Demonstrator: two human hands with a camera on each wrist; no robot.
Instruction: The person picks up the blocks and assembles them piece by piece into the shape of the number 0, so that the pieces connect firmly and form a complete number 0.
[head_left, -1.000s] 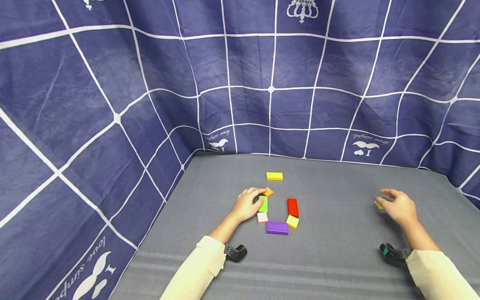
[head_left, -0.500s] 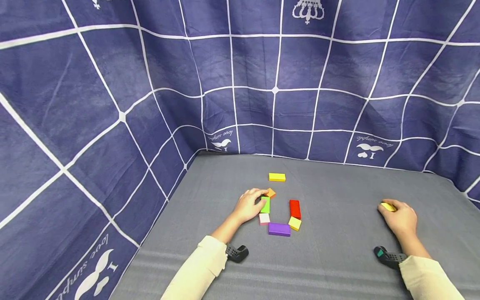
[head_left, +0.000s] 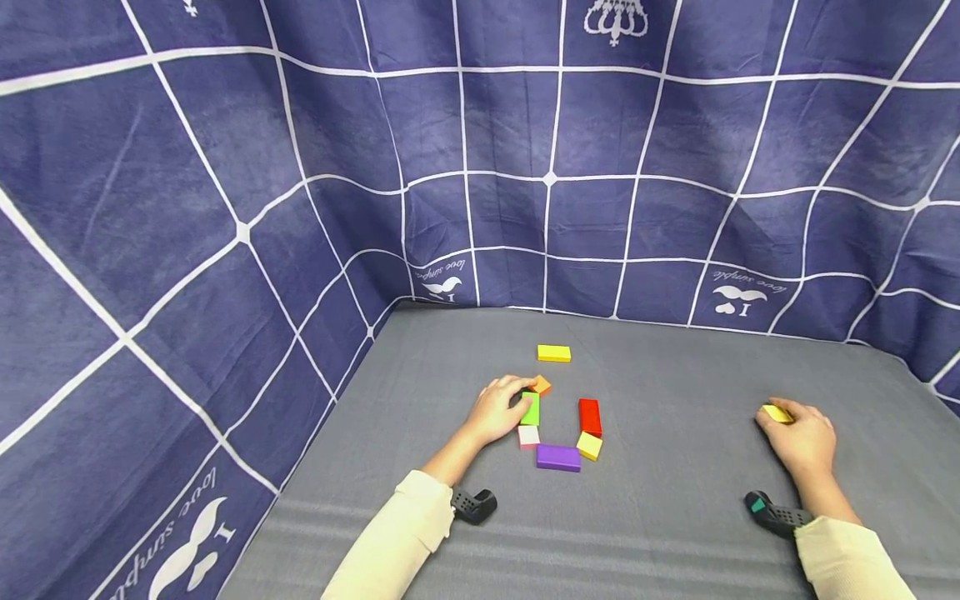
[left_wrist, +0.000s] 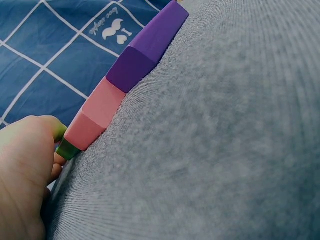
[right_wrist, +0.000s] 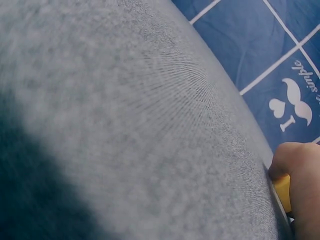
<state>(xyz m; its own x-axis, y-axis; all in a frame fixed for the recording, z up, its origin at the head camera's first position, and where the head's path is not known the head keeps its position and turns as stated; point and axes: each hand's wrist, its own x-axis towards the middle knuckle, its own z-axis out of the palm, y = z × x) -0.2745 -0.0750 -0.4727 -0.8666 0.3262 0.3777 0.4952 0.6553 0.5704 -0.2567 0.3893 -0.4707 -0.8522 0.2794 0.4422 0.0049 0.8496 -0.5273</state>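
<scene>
In the head view my left hand (head_left: 497,411) lies at the left of a loose group of toy blocks. Its thumb and fingers hold the green block (head_left: 532,409), and the index fingertip touches the orange block (head_left: 541,385). A pink block (left_wrist: 96,111) adjoins the green one at its near end, with the purple block (left_wrist: 147,47) beyond it in the left wrist view. Far to the right, my right hand (head_left: 802,435) grips a small yellow block (head_left: 777,413) between thumb and fingers; that block is mostly hidden by the hand in the right wrist view.
A red block (head_left: 589,417) and another yellow block (head_left: 589,446) touch at the group's right side. Behind the group lies a flat yellow block (head_left: 553,353). Grey cloth (head_left: 675,517) covers the table, and a blue checked curtain (head_left: 510,125) hangs at the back and left.
The right hand has closed its fingers round the small yellow block and shifted slightly. Between one second and half a second ago the head view moved a little. The left hand stays in place.
</scene>
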